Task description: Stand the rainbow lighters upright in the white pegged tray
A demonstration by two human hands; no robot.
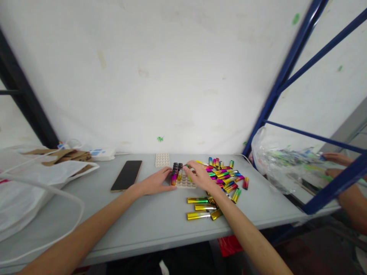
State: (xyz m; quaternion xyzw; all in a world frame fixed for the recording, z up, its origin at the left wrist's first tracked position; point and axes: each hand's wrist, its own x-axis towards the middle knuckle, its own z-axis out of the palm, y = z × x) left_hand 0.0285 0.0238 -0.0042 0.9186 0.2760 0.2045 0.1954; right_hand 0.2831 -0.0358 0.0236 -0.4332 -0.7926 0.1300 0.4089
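A cream tray with rows of holes [185, 184] lies on the table between my hands. Shiny, multicoloured metallic cases with black tops [174, 175], shaped like lighters, stand upright in rows at its left end. My left hand [155, 181] curves round that end, thumb at the near side and fingers at the far side. Over the tray's right part, my right hand [198, 175] has its fingers closed around a shiny yellow-green case, mostly hidden by the hand. A loose pile of the same cases [226, 177] lies right of the tray, and several more lie beside my right forearm.
Behind the tray lies another holed tray [162, 160]. A dark phone [127, 176] rests to the left, and white bags with cardboard [65, 162] fill the far left. Blue shelf posts [275, 91] and a clear plastic bag [269, 160] border the right, where another person's arms show.
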